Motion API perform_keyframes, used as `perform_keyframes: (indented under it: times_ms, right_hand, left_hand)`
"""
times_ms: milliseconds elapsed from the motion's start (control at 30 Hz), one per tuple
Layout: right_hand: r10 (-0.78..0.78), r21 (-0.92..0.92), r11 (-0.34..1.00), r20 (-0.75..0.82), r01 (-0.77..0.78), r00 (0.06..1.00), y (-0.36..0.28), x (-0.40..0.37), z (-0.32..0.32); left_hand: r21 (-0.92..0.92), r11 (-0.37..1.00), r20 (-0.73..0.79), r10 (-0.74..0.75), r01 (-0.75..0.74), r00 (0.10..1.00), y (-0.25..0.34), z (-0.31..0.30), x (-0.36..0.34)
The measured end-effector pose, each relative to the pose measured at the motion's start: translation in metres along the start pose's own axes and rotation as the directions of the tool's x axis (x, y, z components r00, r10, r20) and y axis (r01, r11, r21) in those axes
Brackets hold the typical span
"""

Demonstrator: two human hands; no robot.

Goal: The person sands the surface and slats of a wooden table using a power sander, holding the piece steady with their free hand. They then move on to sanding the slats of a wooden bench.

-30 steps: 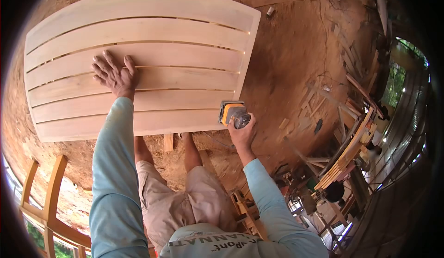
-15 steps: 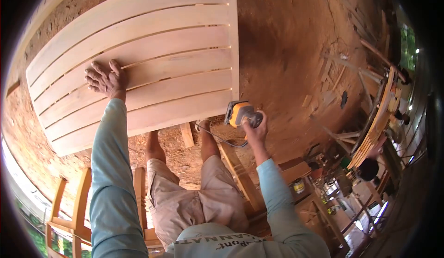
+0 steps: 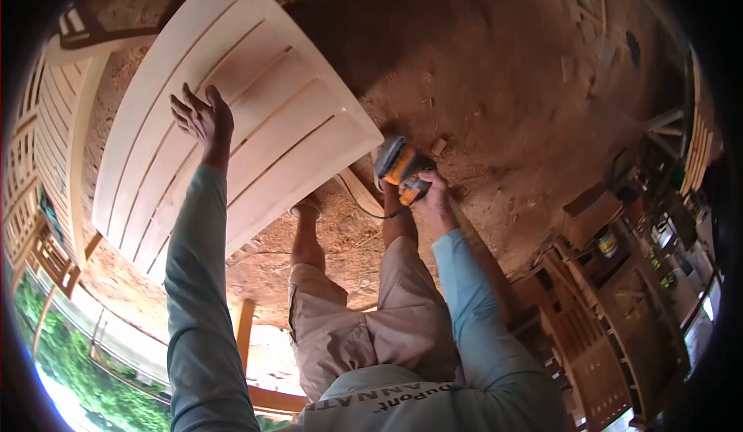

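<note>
A pale slatted wooden tabletop (image 3: pixel 271 134) lies slanted in front of me, its slats running lengthwise. Over its left half is my left hand (image 3: pixel 207 126), fingers spread, holding nothing and overlapping the slats in this view. My right hand (image 3: pixel 435 193) is wrapped around the body of a yellow and black electric sander (image 3: pixel 402 167). The sander is tilted, with its dark pad turned up towards the tabletop's near right corner. A dark cord (image 3: pixel 360 204) runs from the tool past my legs.
Slatted wooden furniture (image 3: pixel 62 130) stands at the left. Brown slatted wooden pieces (image 3: pixel 580 320) and a cardboard-coloured box (image 3: pixel 592 214) are at the lower right. A wooden board (image 3: pixel 360 190) lies by my feet on the reddish dirt floor (image 3: pixel 480 84).
My view has swung left, so the tabletop appears rotated and more furniture shows at the left. The sander has turned in my right hand, its pad tipping further upward.
</note>
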State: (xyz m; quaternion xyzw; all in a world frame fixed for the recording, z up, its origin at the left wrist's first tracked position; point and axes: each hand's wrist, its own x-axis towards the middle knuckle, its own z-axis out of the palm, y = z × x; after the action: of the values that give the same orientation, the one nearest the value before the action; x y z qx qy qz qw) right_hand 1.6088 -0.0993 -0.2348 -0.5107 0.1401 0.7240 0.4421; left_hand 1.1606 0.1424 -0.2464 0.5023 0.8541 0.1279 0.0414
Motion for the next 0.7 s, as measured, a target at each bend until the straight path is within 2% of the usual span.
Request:
perform_keyframes:
  times_ms: [167,267,367,500,633,700]
  right_hand:
    - [-0.055,0.289,0.957,0.064,0.034,0.996,0.077,0.005,0.007]
    - [-0.075,0.352,0.932,-0.036,0.083,0.997,0.068,-0.008,0.054]
    - [-0.124,0.373,0.919,-0.031,0.127,0.992,0.052,-0.014,0.072]
    - [-0.143,0.339,0.934,0.071,0.111,0.987,0.058,0.009,0.034]
    - [-0.058,0.286,0.957,0.046,0.042,0.997,0.021,0.025,0.012]
    - [-0.030,0.060,0.998,0.080,0.025,0.996,-0.007,0.036,0.002]
  left_hand:
    - [0.127,0.989,-0.017,0.080,-0.077,0.997,0.019,0.019,0.027]
    - [0.175,0.984,-0.019,0.030,-0.026,0.999,0.025,0.028,0.038]
    - [0.195,0.981,-0.012,-0.003,0.005,1.000,0.028,0.039,0.045]
    - [0.175,0.984,-0.016,0.014,-0.011,1.000,0.032,0.054,0.038]
    - [0.135,0.991,-0.065,0.009,0.000,0.998,0.036,0.058,0.028]
    - [0.122,0.992,-0.043,-0.011,0.016,0.999,0.051,0.046,0.019]
